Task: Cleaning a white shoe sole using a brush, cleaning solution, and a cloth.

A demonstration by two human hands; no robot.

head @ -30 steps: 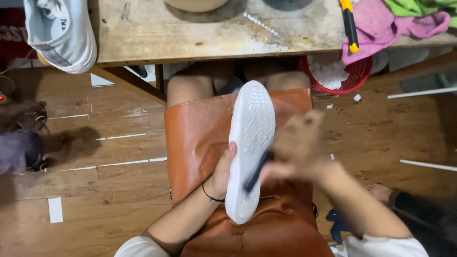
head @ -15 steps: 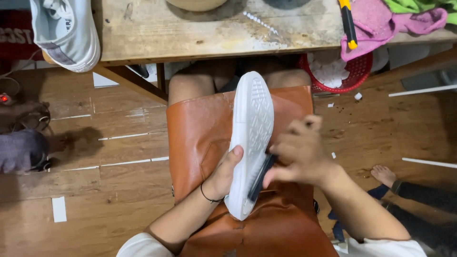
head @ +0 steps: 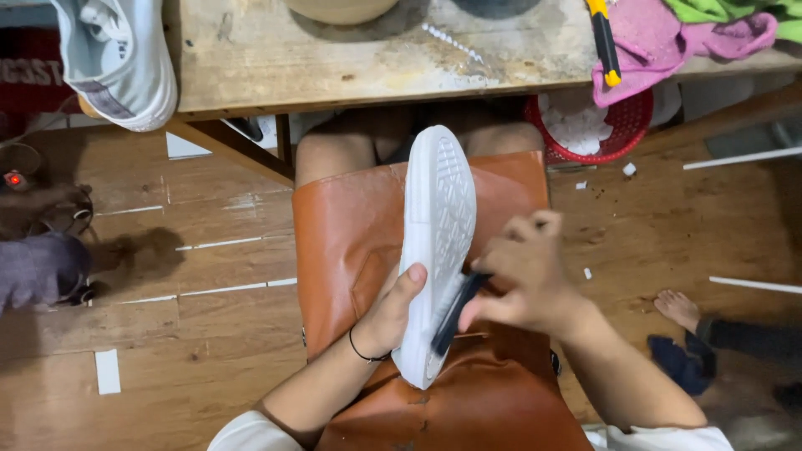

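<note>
A white rubber-soled shoe (head: pixel 438 242) lies sole-up on a brown leather apron (head: pixel 351 242) spread over the person's lap. Its long axis runs nearly straight away from the person, tilted slightly to the right at the far end. The rounded far end points toward the worn wooden workbench (head: pixel 351 58); the near end points back at the person's torso. The moulded tread pattern faces the camera.

The left hand (head: pixel 393 313) grips the shoe along its left edge near the near end, thumb pressed onto the sole and fingers wrapped underneath. A thin black band circles that wrist.

The right hand (head: pixel 522 276) is closed around a dark slim-handled brush (head: pixel 455 313), whose tip meets the sole near its right edge, close to the left thumb.

On the workbench, a second white sneaker (head: pixel 117 63) overhangs the left corner. A yellow-handled tool (head: pixel 603 38) rests on a pink cloth (head: pixel 668 42). A red plastic basket (head: pixel 593 125) sits on the wooden floor beside the right knee.
</note>
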